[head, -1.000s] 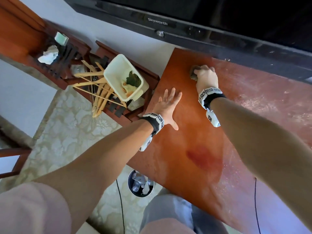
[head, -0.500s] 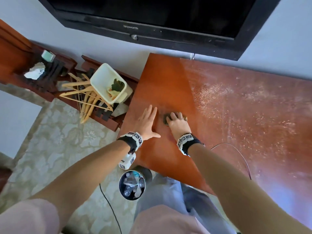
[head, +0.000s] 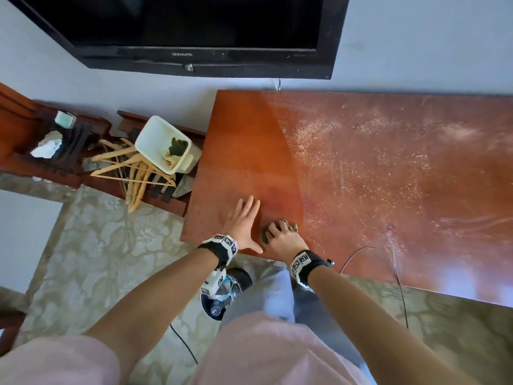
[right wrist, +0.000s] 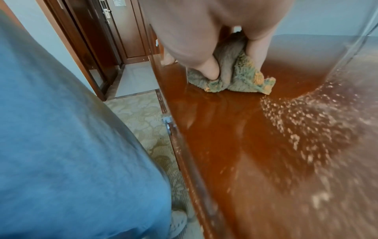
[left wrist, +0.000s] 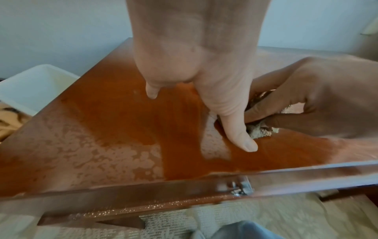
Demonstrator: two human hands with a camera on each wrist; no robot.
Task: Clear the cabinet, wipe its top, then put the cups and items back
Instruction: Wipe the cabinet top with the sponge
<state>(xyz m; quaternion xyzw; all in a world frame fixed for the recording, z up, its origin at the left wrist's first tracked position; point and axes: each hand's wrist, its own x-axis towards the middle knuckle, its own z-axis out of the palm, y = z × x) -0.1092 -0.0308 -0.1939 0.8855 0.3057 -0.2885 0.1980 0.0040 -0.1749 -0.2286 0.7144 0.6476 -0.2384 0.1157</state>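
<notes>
Both hands are working the cabinet top [head: 244,151]: the right hand [head: 283,240], having dragged the rag [right wrist: 235,72] from the far edge to the near one, is clutching it; the left hand [head: 244,223] is lying flat, fingers spread. Dust is covering the right side; wiping is far from done.

— What does the cabinet top [head: 361,168] look like?
— Reddish-brown wood. Its left part is wiped, darker and glossy; the rest carries pale dust and streaks.
— And the cloth [right wrist: 235,76]?
— A crumpled, shaggy greenish rag with yellowish patches, bunched under the right hand [head: 283,240], which grips it on the wiped part near the front edge, just beside the dust line.
</notes>
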